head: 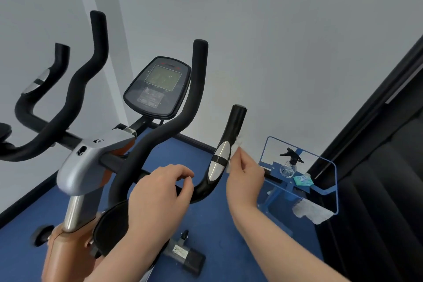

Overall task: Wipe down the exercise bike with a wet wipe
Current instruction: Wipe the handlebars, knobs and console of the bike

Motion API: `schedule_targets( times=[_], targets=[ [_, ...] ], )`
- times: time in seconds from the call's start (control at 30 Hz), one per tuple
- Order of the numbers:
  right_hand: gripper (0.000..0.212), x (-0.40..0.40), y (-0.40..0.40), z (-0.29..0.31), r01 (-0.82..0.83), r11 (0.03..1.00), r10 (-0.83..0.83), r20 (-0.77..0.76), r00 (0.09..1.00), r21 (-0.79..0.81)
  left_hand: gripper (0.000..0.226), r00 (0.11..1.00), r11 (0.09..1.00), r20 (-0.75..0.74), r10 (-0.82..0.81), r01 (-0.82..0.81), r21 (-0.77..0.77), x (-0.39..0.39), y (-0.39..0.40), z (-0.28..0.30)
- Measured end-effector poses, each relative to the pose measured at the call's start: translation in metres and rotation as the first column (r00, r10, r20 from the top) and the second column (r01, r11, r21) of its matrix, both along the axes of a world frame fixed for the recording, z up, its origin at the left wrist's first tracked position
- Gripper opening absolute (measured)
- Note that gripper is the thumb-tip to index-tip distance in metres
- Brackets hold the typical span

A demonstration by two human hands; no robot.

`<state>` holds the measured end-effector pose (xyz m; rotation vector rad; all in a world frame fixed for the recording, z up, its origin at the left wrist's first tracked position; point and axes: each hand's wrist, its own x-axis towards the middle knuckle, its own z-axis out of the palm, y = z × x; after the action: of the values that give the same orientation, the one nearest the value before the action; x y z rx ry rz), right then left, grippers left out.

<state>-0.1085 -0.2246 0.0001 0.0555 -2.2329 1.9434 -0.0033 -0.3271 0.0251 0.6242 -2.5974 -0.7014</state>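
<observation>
pinched between my right hand (243,175) thumb and fingertips is the wet wipe (234,152), pressed against the outer side of the right inner handlebar grip (225,149), beside its silver pulse sensor (219,160). my left hand (160,190) sits closer to me, fingers loosely curled over the cross bar (128,166) below that grip, holding nothing that i can see, more steadying than gripping.

now the relation that matters: the grip's long axis runs up and slightly away from me, from the bend near my left hand to the cap at the top. the wipe sits partway up, so most of the unwiped length, i judge, lies above my right hand. that's the nearer hand, so the stroke should follow the axis upward.

further out, the console (158,87) and the tall right handlebar (192,98) stand behind. off to my right a clear shelf (329,190) carries a spray bottle (289,165), a small teal packet (303,179) and a cloth (311,210).
</observation>
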Motion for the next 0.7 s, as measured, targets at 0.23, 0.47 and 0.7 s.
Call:
schedule_targets(
  times=[0.23, 0.47, 0.7],
  targets=[
    [0.025, -0.034, -0.01, 0.034, -0.004, 0.999, 0.002, -0.056, 0.998, -0.043, 0.012, 1.0, 1.0, -0.008, -0.009, 0.009, -0.008, 0.0, -0.001, 0.0],
    [0.014, -0.002, 0.01, 0.011, -0.051, 0.997, 0.059, -0.151, 0.987, 0.062, 0.01, 0.999, 1.0, -0.028, -0.015, 0.014, -0.014, -0.001, -0.001, -0.002],
    [0.018, -0.022, 0.021, 0.007, -0.041, 0.715, 0.536, -0.51, 0.673, 0.698, 0.012, 0.996, 1.0, -0.086, -0.011, 0.012, 0.009, 0.0, -0.002, -0.006]
  ],
)
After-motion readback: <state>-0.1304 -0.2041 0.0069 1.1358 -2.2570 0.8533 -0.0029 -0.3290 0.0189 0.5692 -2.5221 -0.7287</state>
